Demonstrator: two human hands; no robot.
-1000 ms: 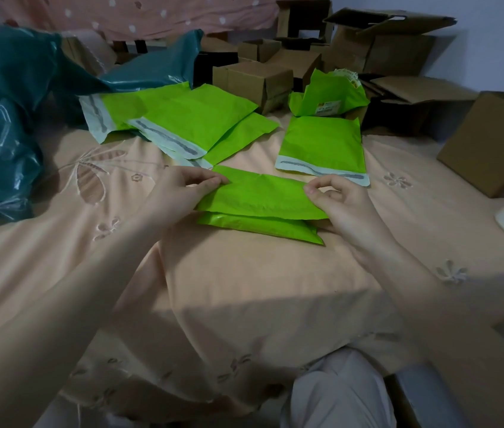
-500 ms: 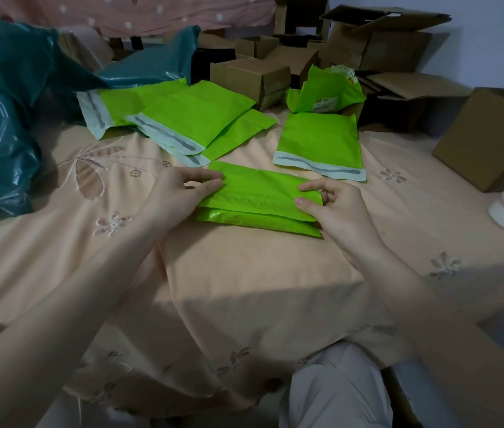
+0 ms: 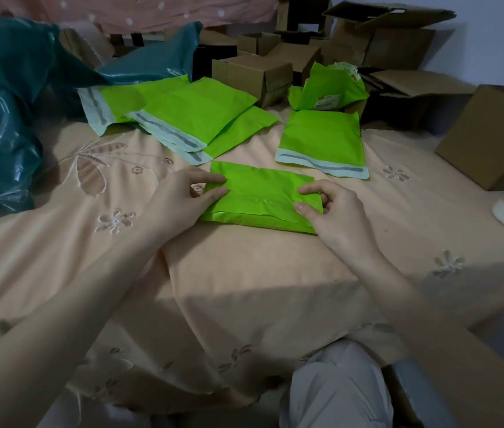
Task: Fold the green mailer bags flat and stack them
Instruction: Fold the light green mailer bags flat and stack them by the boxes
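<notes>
The folded green mailer (image 3: 263, 196) lies flat near the middle of the peach bedspread (image 3: 244, 288), its long axis running left to right with the right end tilted slightly toward the near edge (it seems to rest on another folded one). The left hand (image 3: 182, 197) pinches its left end between thumb and fingers, and the right hand (image 3: 332, 208) pinches its right end the same way. Toward the far edge, a single unfolded mailer (image 3: 321, 140) and a fanned pile of mailers (image 3: 179, 115) lie flat, with cardboard boxes (image 3: 254, 75) behind them and teal plastic bags (image 3: 0, 118) at the left edge.
</notes>
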